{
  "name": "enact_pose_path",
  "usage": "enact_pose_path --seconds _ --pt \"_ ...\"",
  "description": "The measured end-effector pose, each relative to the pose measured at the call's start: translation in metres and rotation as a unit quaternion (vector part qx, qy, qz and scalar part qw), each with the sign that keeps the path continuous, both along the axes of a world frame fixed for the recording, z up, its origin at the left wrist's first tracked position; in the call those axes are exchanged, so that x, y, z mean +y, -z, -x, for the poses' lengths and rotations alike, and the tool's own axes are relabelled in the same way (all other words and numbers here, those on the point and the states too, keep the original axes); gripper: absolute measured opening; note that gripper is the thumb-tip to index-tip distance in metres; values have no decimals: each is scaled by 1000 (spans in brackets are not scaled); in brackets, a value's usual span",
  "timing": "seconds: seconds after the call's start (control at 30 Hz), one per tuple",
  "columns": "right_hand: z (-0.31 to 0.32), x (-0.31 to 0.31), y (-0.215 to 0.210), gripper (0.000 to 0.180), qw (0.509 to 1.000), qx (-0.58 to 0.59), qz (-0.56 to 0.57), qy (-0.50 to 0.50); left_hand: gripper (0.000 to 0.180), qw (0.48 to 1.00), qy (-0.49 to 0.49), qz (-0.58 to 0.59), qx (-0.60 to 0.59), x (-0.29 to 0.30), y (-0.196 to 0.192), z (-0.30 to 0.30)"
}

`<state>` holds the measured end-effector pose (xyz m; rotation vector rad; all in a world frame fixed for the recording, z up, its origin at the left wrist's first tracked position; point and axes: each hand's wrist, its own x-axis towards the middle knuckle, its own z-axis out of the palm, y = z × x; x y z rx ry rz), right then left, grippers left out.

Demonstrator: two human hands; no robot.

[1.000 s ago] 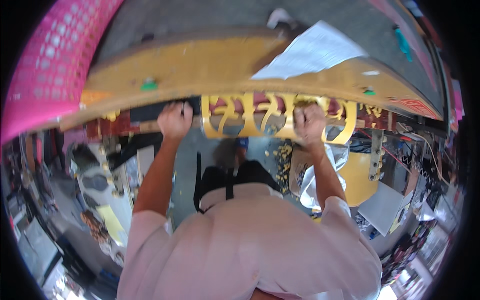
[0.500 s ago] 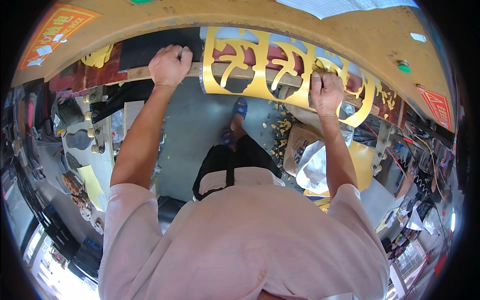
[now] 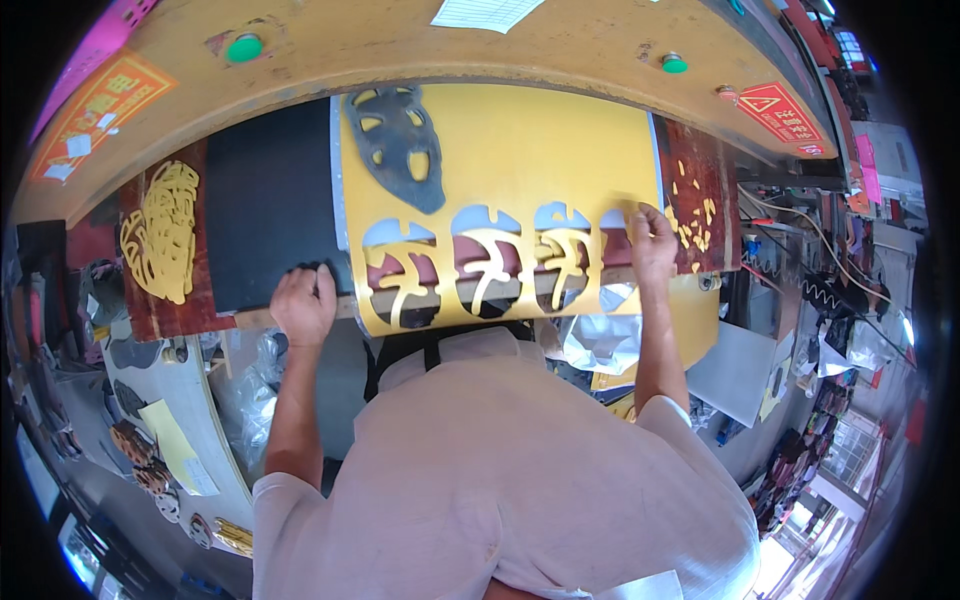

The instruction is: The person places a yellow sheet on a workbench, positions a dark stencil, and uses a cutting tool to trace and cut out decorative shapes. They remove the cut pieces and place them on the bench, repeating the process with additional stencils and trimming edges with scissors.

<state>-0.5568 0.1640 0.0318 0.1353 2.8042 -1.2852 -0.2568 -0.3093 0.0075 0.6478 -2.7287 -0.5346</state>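
Observation:
A yellow sheet (image 3: 520, 140) lies on the red-brown bench top, its near edge curling down over the front. Along that edge runs a row of rounded openings, several with a branching yellow strip (image 3: 489, 268) still in them. My right hand (image 3: 655, 248) is at the sheet's right side, fingers pinched beside the last opening; a small yellow piece at the fingertips is blurred. My left hand (image 3: 304, 303) rests curled on the near edge of a black sheet (image 3: 270, 200), with nothing visible in it. A dark grey sole-shaped plate with holes (image 3: 400, 145) sits on the yellow sheet.
Yellow cut pieces (image 3: 165, 235) are heaped at the bench's left end. Small yellow scraps (image 3: 695, 225) lie at its right end. A tan machine beam with green buttons (image 3: 674, 64) spans the far side. A silvery bag (image 3: 600, 343) sits below the bench.
My view has shifted forward over the bench, showing more of the yellow sheet and the grey plate. My right hand has left the sheet's near edge and reached farther up at its right side.

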Motion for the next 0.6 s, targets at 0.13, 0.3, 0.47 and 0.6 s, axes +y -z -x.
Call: enact_pose_path --seconds 0.13,0.3,0.47,0.6 --pt "64 14 9 40 990 6 -129 -53 29 1000 4 -12 -11 -5 -2 7" --pt "114 13 28 60 949 23 -314 -15 27 1000 4 -20 -21 -10 -4 13" --pt "145 2 25 65 905 -122 -406 -41 28 995 -60 -79 -10 -10 -15 27" --pt "132 -32 2 46 947 -110 -279 -117 38 965 -127 -209 -92 5 -34 45"
